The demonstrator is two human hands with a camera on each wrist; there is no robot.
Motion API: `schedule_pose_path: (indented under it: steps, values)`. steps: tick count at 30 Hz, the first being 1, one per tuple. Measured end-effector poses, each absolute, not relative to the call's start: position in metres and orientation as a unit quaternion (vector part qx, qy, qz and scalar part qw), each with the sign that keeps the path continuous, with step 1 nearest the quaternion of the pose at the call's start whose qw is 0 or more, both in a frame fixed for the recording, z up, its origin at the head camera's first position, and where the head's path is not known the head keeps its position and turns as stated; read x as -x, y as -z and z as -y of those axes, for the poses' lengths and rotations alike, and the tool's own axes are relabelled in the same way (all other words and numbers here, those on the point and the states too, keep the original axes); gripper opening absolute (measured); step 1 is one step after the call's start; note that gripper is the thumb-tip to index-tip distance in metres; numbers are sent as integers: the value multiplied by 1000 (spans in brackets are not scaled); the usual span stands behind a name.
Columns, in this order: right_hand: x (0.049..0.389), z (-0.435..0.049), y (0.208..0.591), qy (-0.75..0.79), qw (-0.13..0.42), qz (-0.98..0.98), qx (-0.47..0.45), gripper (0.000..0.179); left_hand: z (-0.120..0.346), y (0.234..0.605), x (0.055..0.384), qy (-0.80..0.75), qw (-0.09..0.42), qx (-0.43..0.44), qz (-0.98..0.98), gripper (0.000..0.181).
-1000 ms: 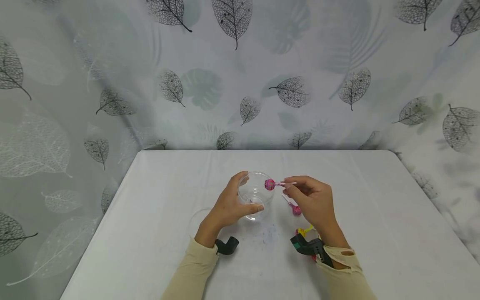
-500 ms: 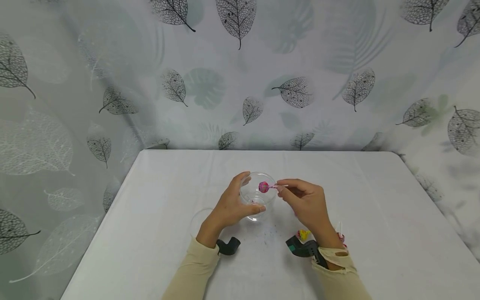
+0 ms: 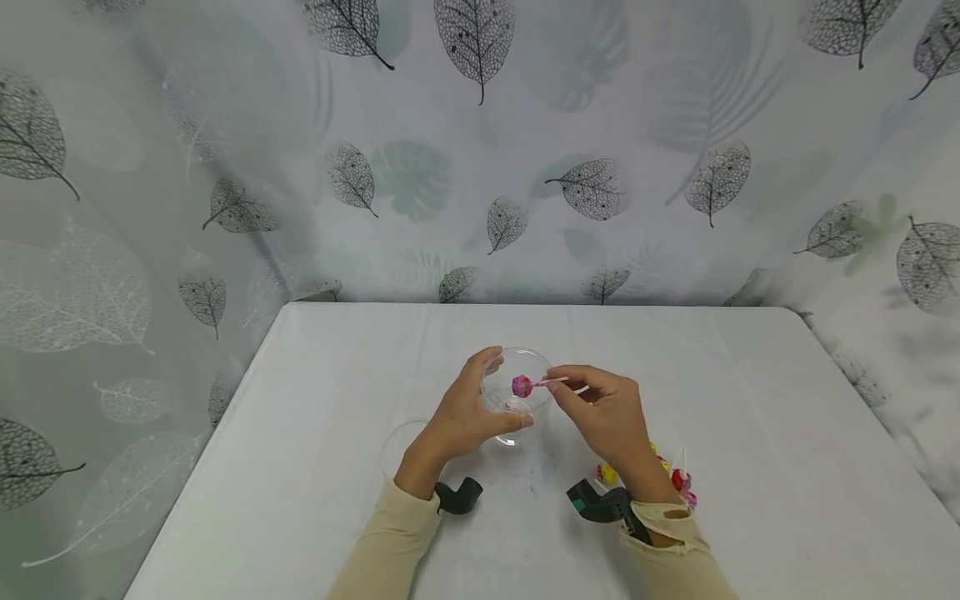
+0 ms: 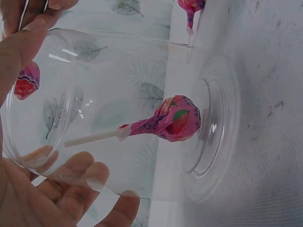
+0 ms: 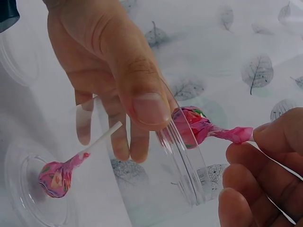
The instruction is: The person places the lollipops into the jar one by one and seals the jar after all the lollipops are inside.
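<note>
My left hand (image 3: 465,412) grips a clear plastic cup (image 4: 109,61), thumb on the near side and fingers round the far side. The cup is tilted, its mouth towards my right hand (image 3: 606,417). My right hand pinches the white stick of a pink-wrapped lollipop (image 3: 522,386), with the candy head at the cup's mouth, just inside the rim. Another pink lollipop (image 4: 177,118) lies inside the cup, its head near the base and its stick towards the mouth.
Several loose lollipops, one yellow (image 3: 606,475) and others red and pink (image 3: 681,482), lie on the white table (image 3: 337,367) by my right wrist, partly hidden by it. A clear round lid (image 3: 390,442) lies beside my left forearm. Leaf-patterned cloth (image 3: 420,242) stands behind the table.
My right hand has moved left and slightly down, bringing the lollipop head from the cup's right rim further into its mouth. My left hand keeps its grip on the cup, nearly still.
</note>
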State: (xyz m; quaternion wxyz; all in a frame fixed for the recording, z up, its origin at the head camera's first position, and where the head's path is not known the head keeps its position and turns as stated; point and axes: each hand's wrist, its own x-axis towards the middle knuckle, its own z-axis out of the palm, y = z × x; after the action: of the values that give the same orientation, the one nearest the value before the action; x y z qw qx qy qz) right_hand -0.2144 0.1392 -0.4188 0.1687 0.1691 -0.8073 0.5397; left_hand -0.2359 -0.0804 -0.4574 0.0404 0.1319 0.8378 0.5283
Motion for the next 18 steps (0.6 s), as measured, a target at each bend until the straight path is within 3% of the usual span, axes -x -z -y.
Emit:
schedule_pose_path:
  steps: [7,18]
  values:
    - [213,-136,420,-534,171,806,-189,14,80,460,236,-525,35,-140,-839,107]
    - [218,-133,427,-460,230,818,-257,19,81,461,237,-523,33,-141,-840,108]
